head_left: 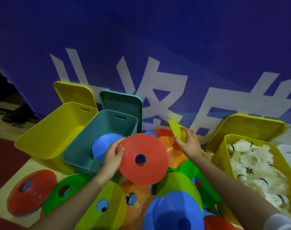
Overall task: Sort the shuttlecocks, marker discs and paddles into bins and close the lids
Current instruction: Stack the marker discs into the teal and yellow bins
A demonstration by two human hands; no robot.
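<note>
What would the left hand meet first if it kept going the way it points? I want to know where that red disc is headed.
Probably the blue disc standing in the teal bin: the left hand, gripping the red disc, points up and away toward it. Depth is unclear.

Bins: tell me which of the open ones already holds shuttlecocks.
The yellow bin on the right, packed with white shuttlecocks. The yellow bin on the left looks empty, and the teal bin between them holds a blue marker disc.

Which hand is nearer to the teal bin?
Left. The left hand, holding a red disc, is just in front of the teal bin. The right hand, pinching a yellow disc, is farther right.
</note>
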